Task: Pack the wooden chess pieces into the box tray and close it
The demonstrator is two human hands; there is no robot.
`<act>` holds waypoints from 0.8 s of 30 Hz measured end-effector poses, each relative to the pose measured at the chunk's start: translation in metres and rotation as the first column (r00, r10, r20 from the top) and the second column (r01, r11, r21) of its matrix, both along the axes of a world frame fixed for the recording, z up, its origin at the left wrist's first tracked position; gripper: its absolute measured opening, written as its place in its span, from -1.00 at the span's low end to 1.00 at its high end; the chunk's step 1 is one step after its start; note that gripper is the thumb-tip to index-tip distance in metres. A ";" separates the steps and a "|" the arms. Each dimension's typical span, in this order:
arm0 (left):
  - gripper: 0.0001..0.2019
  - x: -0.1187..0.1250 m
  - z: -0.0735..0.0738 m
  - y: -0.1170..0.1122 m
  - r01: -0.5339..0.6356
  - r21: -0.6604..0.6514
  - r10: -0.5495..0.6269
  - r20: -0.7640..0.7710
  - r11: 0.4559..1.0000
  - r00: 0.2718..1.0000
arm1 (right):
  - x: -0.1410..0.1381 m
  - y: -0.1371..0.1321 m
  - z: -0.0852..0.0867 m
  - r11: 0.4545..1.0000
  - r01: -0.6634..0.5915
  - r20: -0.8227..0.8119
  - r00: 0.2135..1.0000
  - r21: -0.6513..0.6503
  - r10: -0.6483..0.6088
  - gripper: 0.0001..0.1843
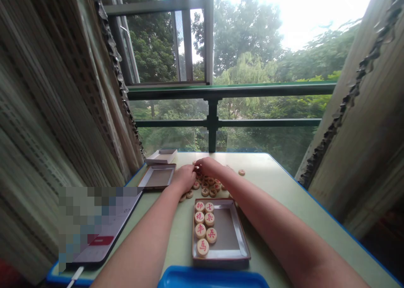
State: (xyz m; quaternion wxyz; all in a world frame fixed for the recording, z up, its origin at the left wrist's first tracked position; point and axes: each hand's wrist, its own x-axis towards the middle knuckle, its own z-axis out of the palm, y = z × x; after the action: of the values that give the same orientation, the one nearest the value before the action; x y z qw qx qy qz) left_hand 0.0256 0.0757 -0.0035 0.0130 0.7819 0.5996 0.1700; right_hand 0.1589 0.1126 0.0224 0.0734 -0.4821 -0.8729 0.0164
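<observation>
A heap of round wooden chess pieces (208, 187) with red and dark characters lies in the middle of the pale green table (277, 187). My left hand (183, 178) rests on the heap's left side, fingers curled over pieces. My right hand (210, 166) sits on the heap's far side, fingers bent down onto pieces; what either hand grips is hidden. Nearer me stands a shallow box tray (232, 241) holding several red-lettered pieces (204, 227) in two columns along its left side. One stray piece (241, 172) lies apart at the right.
An empty box tray (158, 177) and a lid-like box (162, 156) sit at the table's far left. A phone (97, 227) with a cable lies near left. A blue tray's edge (211, 279) is nearest me. Bamboo blinds flank a window with a railing.
</observation>
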 end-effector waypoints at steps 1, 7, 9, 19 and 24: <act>-0.66 0.000 0.000 0.000 -0.018 0.004 0.018 0.010 1.000 1.000 | 0.002 0.000 0.001 1.000 -0.009 -0.011 1.000 0.002 0.009 -0.64; -0.68 -0.003 -0.002 -0.002 -0.076 0.060 0.078 -0.033 0.995 0.996 | 0.015 0.002 0.004 1.000 0.001 -0.010 1.000 -0.011 -0.001 -0.69; -0.70 -0.004 0.000 -0.004 -0.060 0.047 0.062 -0.029 0.997 0.998 | 0.018 0.003 0.005 0.999 -0.006 -0.005 1.000 -0.034 0.005 -0.71; -0.67 0.003 0.009 -0.014 -0.057 0.032 0.059 -0.089 0.998 0.994 | 0.024 -0.003 0.018 0.997 0.042 0.018 0.999 -0.069 -0.040 -0.63; -0.71 0.006 0.013 -0.017 -0.017 0.022 0.019 -0.081 1.000 0.997 | 0.028 -0.002 0.019 0.991 0.122 0.018 0.992 -0.062 -0.121 -0.58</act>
State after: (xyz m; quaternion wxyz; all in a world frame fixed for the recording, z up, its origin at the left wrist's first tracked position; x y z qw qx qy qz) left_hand 0.0318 0.0588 0.0097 -0.0212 0.7830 0.6047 0.1444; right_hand 0.1870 0.1105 0.0412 0.0529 -0.5366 -0.8414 0.0362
